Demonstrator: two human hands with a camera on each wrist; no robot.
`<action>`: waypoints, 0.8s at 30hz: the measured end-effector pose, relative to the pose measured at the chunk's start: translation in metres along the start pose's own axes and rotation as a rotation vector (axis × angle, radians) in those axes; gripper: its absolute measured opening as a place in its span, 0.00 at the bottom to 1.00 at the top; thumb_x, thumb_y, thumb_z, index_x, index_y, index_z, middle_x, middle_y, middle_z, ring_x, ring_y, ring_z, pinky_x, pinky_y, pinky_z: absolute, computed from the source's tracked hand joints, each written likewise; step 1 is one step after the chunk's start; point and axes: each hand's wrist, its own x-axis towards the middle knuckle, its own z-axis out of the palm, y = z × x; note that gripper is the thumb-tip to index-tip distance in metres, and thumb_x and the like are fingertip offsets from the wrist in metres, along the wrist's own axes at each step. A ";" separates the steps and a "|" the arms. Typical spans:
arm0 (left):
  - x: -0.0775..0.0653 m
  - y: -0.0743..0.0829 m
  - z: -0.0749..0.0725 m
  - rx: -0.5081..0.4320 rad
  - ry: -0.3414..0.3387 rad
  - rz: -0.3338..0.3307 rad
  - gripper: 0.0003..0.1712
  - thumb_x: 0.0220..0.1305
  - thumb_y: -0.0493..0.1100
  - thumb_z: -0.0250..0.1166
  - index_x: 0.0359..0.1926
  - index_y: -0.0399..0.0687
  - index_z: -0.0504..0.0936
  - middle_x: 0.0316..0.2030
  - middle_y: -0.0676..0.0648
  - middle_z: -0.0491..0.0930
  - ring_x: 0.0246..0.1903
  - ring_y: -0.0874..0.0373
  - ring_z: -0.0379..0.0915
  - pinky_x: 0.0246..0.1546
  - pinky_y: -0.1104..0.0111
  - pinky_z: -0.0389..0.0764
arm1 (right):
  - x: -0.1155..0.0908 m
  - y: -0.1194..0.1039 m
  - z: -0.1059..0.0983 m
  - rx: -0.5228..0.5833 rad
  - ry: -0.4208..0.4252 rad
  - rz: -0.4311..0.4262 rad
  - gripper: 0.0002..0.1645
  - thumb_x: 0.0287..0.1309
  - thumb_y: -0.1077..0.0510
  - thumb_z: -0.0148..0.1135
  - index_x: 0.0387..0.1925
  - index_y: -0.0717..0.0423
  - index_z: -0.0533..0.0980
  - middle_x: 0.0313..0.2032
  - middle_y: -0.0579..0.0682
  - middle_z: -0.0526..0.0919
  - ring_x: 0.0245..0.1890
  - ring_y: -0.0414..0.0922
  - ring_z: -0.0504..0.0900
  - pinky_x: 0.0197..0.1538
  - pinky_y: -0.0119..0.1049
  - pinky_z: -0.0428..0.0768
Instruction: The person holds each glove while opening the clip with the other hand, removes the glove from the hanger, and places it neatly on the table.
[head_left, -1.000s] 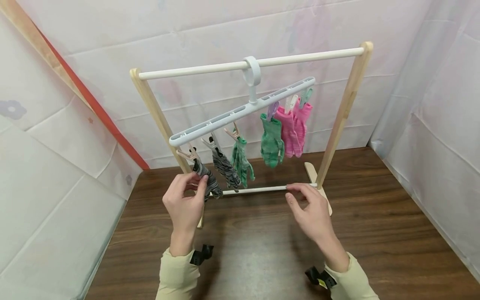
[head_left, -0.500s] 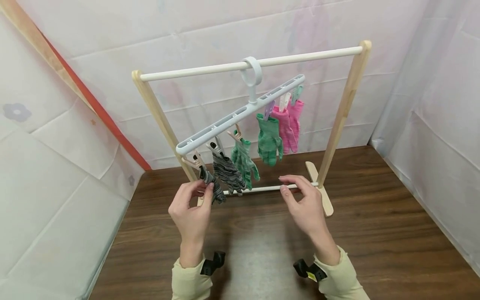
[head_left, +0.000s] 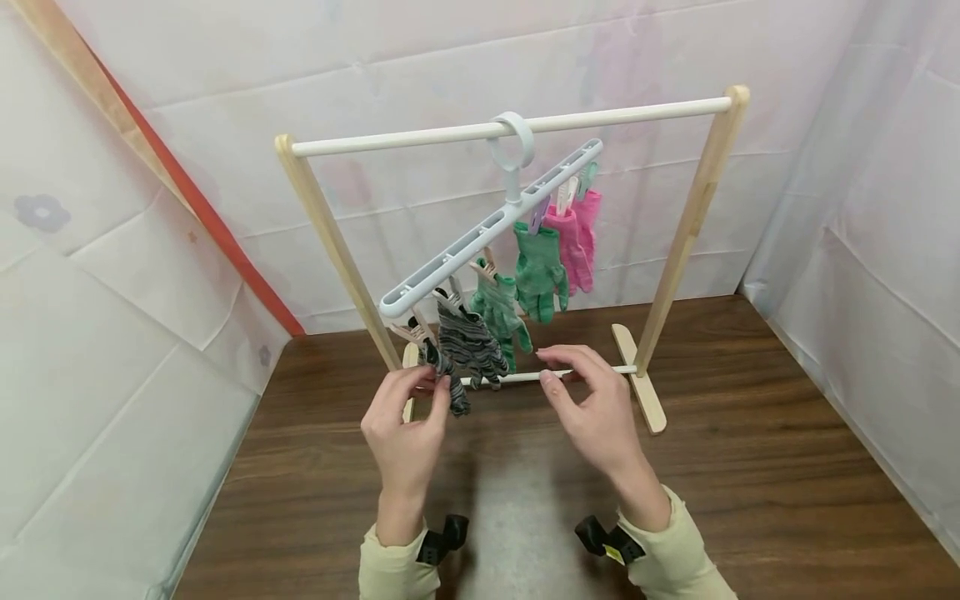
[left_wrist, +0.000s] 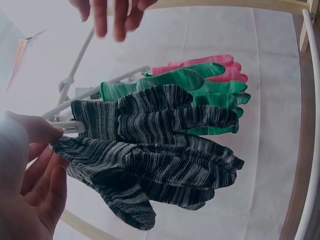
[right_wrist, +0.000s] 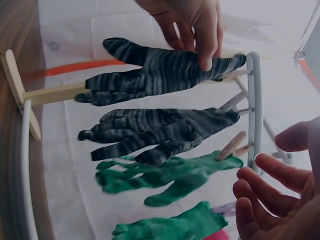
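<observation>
My left hand [head_left: 408,437] pinches the nearest black-and-grey striped glove [head_left: 456,398] near its cuff, between thumb and fingers. A clothespin clips this glove to the left end of a pale blue hanger [head_left: 483,236], which slants from front left to back right. Just behind it hangs a second striped glove [head_left: 468,340], also clipped. Farther along hang two green gloves [right_wrist: 150,175] and two pink gloves [head_left: 573,250]. My right hand [head_left: 596,408] is apart from the gloves, fingers loosely bent and holding nothing; the right wrist view has it beside the hanger [right_wrist: 255,110].
The hanger's ring [head_left: 513,142] loops over the white top rod [head_left: 405,140] of a wooden stand [head_left: 693,192]. A lower white rod [head_left: 525,377] joins its feet. The stand is on a dark wooden table [head_left: 750,467], with pale cloth walls [head_left: 420,83] around.
My left hand has moved right, bringing the striped glove and the hanger's near end along. The hanger has turned, its far end shifting left. My right hand has moved slightly left.
</observation>
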 end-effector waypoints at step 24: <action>-0.001 -0.003 -0.003 -0.072 -0.035 0.034 0.08 0.44 0.23 0.67 0.29 0.31 0.83 0.25 0.41 0.79 0.22 0.52 0.75 0.24 0.70 0.76 | 0.030 -0.059 0.058 0.068 -0.051 -0.207 0.17 0.56 0.55 0.63 0.48 0.55 0.79 0.45 0.45 0.80 0.45 0.39 0.77 0.45 0.37 0.76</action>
